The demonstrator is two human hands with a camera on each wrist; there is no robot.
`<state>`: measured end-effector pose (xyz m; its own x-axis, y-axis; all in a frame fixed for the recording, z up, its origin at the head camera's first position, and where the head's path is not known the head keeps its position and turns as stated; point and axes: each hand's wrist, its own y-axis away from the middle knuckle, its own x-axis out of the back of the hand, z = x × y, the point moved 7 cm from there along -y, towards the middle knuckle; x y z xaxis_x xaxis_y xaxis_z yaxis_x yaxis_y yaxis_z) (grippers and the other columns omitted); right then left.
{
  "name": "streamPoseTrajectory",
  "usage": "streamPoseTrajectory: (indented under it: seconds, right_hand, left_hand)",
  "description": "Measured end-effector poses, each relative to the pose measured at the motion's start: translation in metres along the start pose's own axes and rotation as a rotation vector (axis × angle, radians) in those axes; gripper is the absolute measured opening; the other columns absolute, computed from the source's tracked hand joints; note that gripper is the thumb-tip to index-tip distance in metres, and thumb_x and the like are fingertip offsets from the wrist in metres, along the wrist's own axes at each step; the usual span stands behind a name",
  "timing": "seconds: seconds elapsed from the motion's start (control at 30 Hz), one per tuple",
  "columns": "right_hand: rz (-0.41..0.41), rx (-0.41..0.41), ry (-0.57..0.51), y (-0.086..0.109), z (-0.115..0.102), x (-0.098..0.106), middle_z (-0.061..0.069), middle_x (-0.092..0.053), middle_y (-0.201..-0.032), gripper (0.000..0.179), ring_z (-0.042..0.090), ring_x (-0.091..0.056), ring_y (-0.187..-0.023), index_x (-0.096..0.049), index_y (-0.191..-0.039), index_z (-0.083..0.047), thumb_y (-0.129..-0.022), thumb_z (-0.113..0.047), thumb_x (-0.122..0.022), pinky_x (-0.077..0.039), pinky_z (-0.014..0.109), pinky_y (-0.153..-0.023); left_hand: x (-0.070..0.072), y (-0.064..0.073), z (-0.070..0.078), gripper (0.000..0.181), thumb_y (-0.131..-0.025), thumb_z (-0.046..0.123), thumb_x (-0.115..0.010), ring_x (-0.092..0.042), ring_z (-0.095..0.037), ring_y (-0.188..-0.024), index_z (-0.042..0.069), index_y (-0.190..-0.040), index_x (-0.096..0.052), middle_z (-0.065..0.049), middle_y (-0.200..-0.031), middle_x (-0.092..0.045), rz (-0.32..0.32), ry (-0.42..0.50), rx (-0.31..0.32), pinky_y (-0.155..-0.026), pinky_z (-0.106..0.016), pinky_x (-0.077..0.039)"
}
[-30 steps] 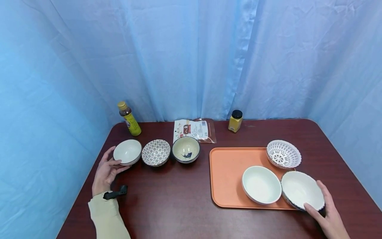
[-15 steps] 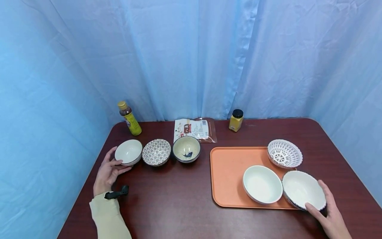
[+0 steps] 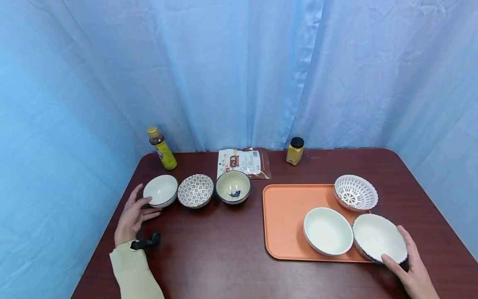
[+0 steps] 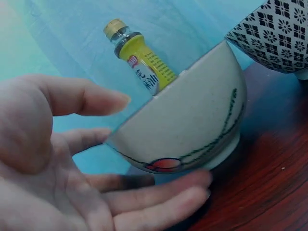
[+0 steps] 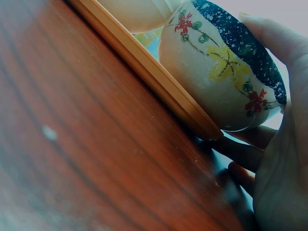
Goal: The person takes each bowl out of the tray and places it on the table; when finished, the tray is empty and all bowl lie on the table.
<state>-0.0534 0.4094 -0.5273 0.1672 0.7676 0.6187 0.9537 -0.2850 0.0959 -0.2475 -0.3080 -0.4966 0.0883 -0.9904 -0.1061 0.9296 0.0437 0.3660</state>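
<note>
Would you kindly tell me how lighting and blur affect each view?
Head view: mostly clear, with a soft sheen on the tabletop; left wrist view: the lower fingertips of the left hand look slightly blurred; right wrist view: the right hand looks shadowed, and the tabletop looks hazy at lower left.

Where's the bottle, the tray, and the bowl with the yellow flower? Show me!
Bottle [image 3: 163, 150]: head view, on its yellow label.
Tray [image 3: 284, 220]: head view, on its bare orange floor.
Flower bowl [image 5: 224, 69]: right wrist view, on its painted side.
</note>
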Motion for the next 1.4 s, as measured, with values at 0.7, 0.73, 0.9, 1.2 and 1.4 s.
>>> streamPoseTrajectory:
  seconds: [0.7, 0.73, 0.9, 1.2, 1.4]
  right_hand:
    - [0.012, 0.019, 0.006, 0.001, 0.001, 0.001, 0.018, 0.018, -0.167, 0.088, 0.041, 0.012, -0.153, 0.014, -0.161, -0.023, -0.103, -0.031, -0.051, 0.01, 0.038, -0.125]
    - [0.008, 0.014, 0.002, 0.001, 0.001, 0.001, 0.018, 0.018, -0.167, 0.088, 0.042, 0.013, -0.153, 0.015, -0.161, -0.023, -0.103, -0.031, -0.051, 0.01, 0.046, -0.125]
    - [0.008, 0.015, 0.002, 0.001, 0.0, 0.0, 0.017, 0.018, -0.167, 0.088, 0.04, 0.014, -0.153, 0.015, -0.16, -0.023, -0.103, -0.031, -0.051, 0.011, 0.041, -0.125]
    - [0.009, 0.018, -0.003, 0.0, 0.001, 0.0, 0.018, 0.018, -0.167, 0.089, 0.04, 0.014, -0.153, 0.015, -0.161, -0.023, -0.102, -0.031, -0.052, 0.01, 0.045, -0.125]
    - [-0.009, -0.017, -0.013, -0.002, 0.005, 0.0, 0.018, 0.021, -0.166, 0.09, 0.049, 0.011, -0.151, 0.017, -0.16, -0.026, -0.103, -0.033, -0.052, 0.005, 0.065, -0.122]
  left_hand:
    - [-0.036, 0.057, 0.083, 0.071, -0.098, 0.014, -0.054, -0.058, 0.012, -0.072, 0.021, -0.161, -0.021, -0.016, -0.162, -0.032, 0.386, -0.357, -0.289, -0.065, -0.009, -0.053]
    - [-0.044, 0.059, 0.086, 0.071, -0.098, 0.013, -0.054, -0.058, 0.012, -0.073, 0.021, -0.161, -0.023, -0.016, -0.161, -0.033, 0.367, -0.36, -0.31, -0.066, -0.01, -0.054]
    - [-0.086, 0.069, 0.1, 0.068, -0.096, 0.003, -0.055, -0.062, 0.01, -0.078, 0.018, -0.158, -0.031, -0.016, -0.156, -0.04, 0.236, -0.315, -0.439, -0.07, -0.011, -0.056]
    - [-0.164, 0.089, 0.106, 0.064, -0.091, -0.014, -0.054, -0.072, -0.003, -0.089, -0.003, -0.151, -0.036, 0.005, -0.134, -0.056, -0.149, -0.083, -0.709, -0.077, -0.019, -0.059]
    - [-0.217, 0.092, 0.089, 0.068, -0.088, -0.013, -0.058, -0.071, -0.008, -0.097, -0.001, -0.152, -0.035, -0.007, -0.142, -0.053, -0.395, -0.075, -0.708, -0.083, -0.022, -0.06]
